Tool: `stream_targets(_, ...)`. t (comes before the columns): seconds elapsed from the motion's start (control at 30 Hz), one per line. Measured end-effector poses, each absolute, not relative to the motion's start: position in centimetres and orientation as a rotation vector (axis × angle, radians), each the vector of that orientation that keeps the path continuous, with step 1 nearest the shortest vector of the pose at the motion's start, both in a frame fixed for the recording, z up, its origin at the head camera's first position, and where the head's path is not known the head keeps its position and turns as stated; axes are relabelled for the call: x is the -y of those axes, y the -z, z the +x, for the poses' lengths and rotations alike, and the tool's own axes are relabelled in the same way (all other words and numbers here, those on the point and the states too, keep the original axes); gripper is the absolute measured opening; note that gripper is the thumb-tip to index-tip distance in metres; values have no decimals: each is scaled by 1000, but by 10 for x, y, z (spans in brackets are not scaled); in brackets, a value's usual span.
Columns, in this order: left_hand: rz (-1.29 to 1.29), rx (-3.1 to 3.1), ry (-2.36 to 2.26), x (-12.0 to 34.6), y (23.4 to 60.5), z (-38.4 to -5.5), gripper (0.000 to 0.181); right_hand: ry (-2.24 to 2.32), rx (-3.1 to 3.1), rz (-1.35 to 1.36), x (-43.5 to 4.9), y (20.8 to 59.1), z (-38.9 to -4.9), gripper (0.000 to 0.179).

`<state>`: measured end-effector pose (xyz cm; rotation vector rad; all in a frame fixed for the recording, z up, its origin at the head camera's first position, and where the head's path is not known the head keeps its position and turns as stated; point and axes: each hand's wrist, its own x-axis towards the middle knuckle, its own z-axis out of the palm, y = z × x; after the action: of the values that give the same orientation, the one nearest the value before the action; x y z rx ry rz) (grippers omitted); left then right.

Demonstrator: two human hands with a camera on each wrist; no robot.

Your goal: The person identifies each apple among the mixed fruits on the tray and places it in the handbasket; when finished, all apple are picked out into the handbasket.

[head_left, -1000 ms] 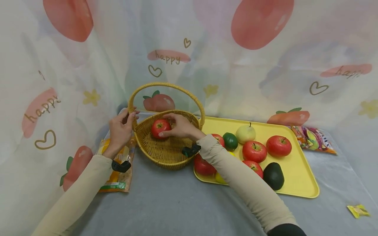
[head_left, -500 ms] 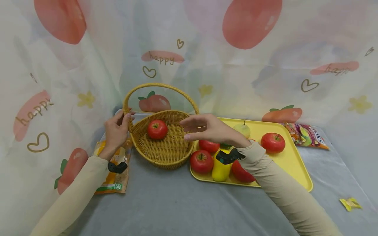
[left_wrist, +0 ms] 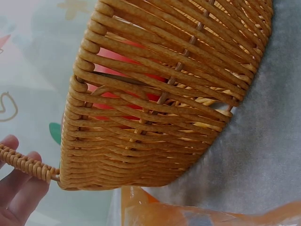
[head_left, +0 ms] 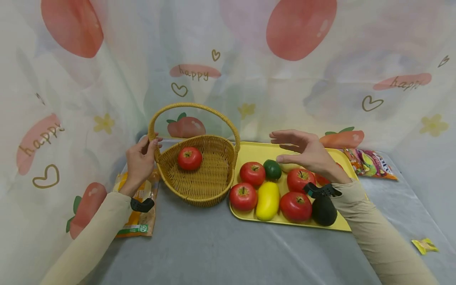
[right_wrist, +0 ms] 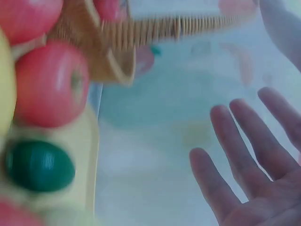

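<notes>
My left hand (head_left: 140, 160) grips the lower left end of the wicker basket's handle; in the left wrist view its fingers (left_wrist: 29, 197) wrap that handle. One red apple (head_left: 190, 158) lies inside the basket (head_left: 199, 186), showing through the weave in the left wrist view. Over the yellow tray (head_left: 249, 148) hovers my right hand (head_left: 306, 152), fingers spread and holding nothing. Below and around it lie several red apples (head_left: 295, 206), a green lime-like fruit (head_left: 272, 170), a yellow mango-like fruit (head_left: 268, 201) and a dark avocado (head_left: 324, 211). A pale round fruit (head_left: 287, 167) is mostly hidden behind the right hand.
An orange snack packet (head_left: 137, 221) lies under the left forearm, beside the basket. To the tray's right is a colourful snack bag (head_left: 370, 163), with a small yellow wrapped sweet (head_left: 425, 246) nearer the front. A printed curtain (head_left: 270, 99) stands behind everything.
My right hand let go of the apple in the basket, then moved right, out of the basket and over the tray. My left hand stays on the handle.
</notes>
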<state>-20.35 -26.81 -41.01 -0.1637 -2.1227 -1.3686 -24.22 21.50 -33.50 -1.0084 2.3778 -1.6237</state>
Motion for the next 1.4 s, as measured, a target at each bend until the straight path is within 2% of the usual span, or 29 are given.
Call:
stream_targets(0.33, -151, 2102, 1387, 271, 409, -201, 29, 1580, -2578, -792, -288, 359, -254, 81)
stream_targets(0.7, -146, 2104, 1389, 267, 407, -200, 29, 1447, -2717, -534, -345, 386, -249, 80)
stream_targets(0.97, -146, 2100, 1391, 264, 407, -202, 29, 1307, -2707, -328, -372, 405, -247, 87)
stream_targets(1.4, -133, 2086, 1391, 265, 412, -203, 29, 1287, -2596, -176, -394, 442, -247, 84)
